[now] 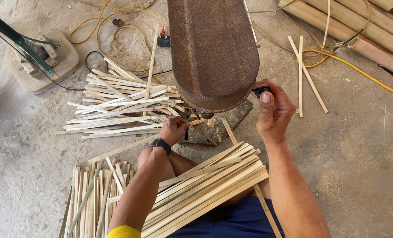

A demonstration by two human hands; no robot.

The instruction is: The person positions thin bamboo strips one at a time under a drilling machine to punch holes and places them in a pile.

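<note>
Both hands work at the rusty machine (213, 53): your right hand (273, 110) pinches its small black knob (261, 92), your left hand (173, 130) closes on something hidden beneath; light, stiff bamboo strips (209, 187) rest across your lap

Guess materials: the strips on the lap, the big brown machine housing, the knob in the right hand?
Strips on the lap: split bamboo by the look, pale, raw, with node marks. Machine housing: likely metal, brown and pitted like rust. Knob pinched in the right hand: black, smooth, perhaps plastic; mostly hidden.
</note>
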